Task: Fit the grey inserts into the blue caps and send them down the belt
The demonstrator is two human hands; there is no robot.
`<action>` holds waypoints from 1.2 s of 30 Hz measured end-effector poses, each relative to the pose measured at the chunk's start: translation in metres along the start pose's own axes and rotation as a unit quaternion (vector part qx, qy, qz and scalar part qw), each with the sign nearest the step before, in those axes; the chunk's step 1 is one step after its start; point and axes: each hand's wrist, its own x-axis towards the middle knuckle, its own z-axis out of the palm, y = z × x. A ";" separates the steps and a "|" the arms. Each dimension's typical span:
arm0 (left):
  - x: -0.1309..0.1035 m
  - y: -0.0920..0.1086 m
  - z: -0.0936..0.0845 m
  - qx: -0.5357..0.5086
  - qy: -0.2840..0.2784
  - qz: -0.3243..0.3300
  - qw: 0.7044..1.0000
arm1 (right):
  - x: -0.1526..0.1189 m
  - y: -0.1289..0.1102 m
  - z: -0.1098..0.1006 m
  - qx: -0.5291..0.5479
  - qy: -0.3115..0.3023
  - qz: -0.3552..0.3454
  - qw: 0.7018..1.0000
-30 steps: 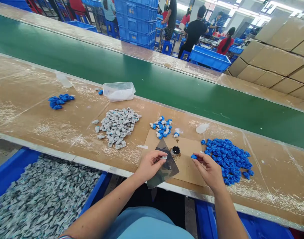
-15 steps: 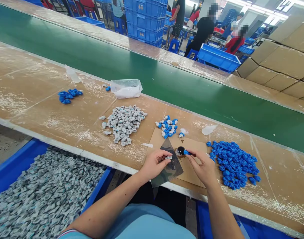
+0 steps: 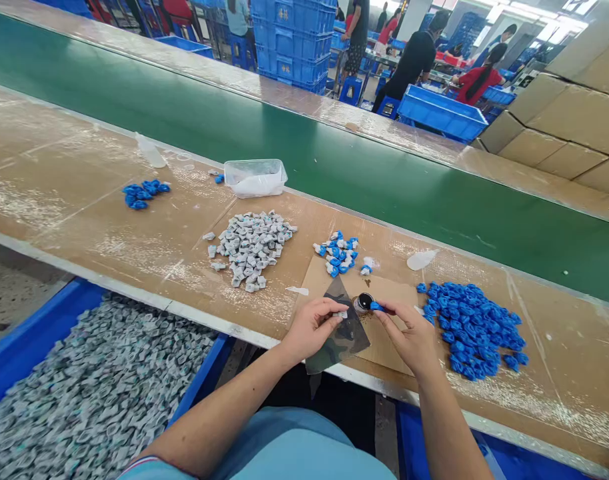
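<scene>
Between thumb and forefinger, my left hand pinches a small grey-white piece above a dark camouflage-patterned sheet. My right hand holds a small blue piece just right of a little round jar with dark contents. Jar and sheet are over a cardboard piece. Behind them lies a small pile of joined blue and white pieces. A grey-white pile is to the left, and a blue pile is right of my right hand.
A clear plastic tub, a white bottle and a smaller blue pile stand farther left. A green conveyor belt runs behind. A blue bin of grey pieces is below the table edge. People and blue crates are beyond.
The blue piece in my right hand has shifted slightly right, off the jar's opening to its right side. My left hand still holds the grey-white piece. The whole view has shifted slightly.
</scene>
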 end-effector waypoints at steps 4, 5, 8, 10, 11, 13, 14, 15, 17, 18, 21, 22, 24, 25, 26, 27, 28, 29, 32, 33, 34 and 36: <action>0.000 0.000 0.004 -0.097 -0.003 -0.059 0.993 | -0.005 -0.003 -0.001 0.033 0.008 0.015 0.999; 0.000 0.001 0.006 -0.118 -0.004 -0.070 0.990 | -0.006 -0.005 -0.001 0.047 0.009 0.022 0.999; 0.000 0.004 0.012 -0.157 -0.014 -0.088 0.984 | -0.011 -0.015 0.001 0.094 0.000 0.031 0.995; -0.001 0.006 0.016 -0.171 -0.022 -0.096 0.980 | -0.014 -0.021 0.004 0.124 -0.013 0.027 0.992; -0.002 0.007 0.017 -0.175 -0.026 -0.097 0.979 | -0.014 -0.023 0.006 0.136 -0.019 0.025 0.990; -0.002 0.007 0.018 -0.178 -0.033 -0.097 0.979 | -0.015 -0.026 0.007 0.151 -0.028 0.023 0.988; -0.002 0.008 0.018 -0.175 -0.038 -0.096 0.979 | -0.014 -0.027 0.008 0.156 -0.032 0.022 0.987; -0.002 0.008 0.017 -0.169 -0.044 -0.094 0.980 | -0.014 -0.027 0.007 0.160 -0.036 0.019 0.986; -0.002 0.011 0.015 -0.146 -0.060 -0.088 0.984 | -0.013 -0.025 0.006 0.167 -0.046 0.010 0.985; -0.002 0.012 0.014 -0.131 -0.069 -0.083 0.985 | -0.013 -0.024 0.005 0.171 -0.051 0.005 0.984; -0.001 0.017 0.012 -0.086 -0.086 -0.064 0.991 | -0.012 -0.022 0.002 0.176 -0.057 -0.002 0.983; -0.001 0.019 0.012 -0.076 -0.087 -0.059 0.992 | -0.012 -0.022 0.002 0.177 -0.054 -0.004 0.983; 0.000 0.022 0.011 -0.058 -0.087 -0.053 0.993 | -0.013 -0.023 0.002 0.178 -0.048 -0.008 0.983; 0.000 0.024 0.010 -0.047 -0.086 -0.050 0.994 | -0.013 -0.023 0.002 0.176 -0.046 -0.011 0.983; 0.000 0.025 0.010 -0.031 -0.087 -0.046 0.995 | -0.014 -0.024 0.002 0.174 -0.044 -0.015 0.984; 0.000 0.027 0.010 -0.012 -0.088 -0.040 0.995 | -0.015 -0.024 0.003 0.171 -0.042 -0.018 0.984; 0.000 0.029 0.010 0.006 -0.088 -0.034 0.996 | -0.016 -0.025 0.004 0.171 -0.037 -0.019 0.984; -0.001 0.031 0.010 0.018 -0.087 -0.029 0.996 | -0.017 -0.025 0.005 0.175 -0.029 -0.017 0.984; -0.002 0.034 0.013 -0.015 -0.080 -0.042 0.996 | -0.023 -0.025 0.010 0.214 0.011 0.012 0.977; -0.003 0.034 0.015 -0.040 -0.077 -0.052 0.995 | -0.024 -0.025 0.012 0.230 0.022 0.024 0.973; -0.003 0.034 0.016 -0.062 -0.078 -0.062 0.993 | -0.026 -0.025 0.013 0.243 0.030 0.033 0.969; -0.003 0.033 0.018 -0.081 -0.087 -0.077 0.990 | -0.028 -0.024 0.014 0.250 0.029 0.042 0.967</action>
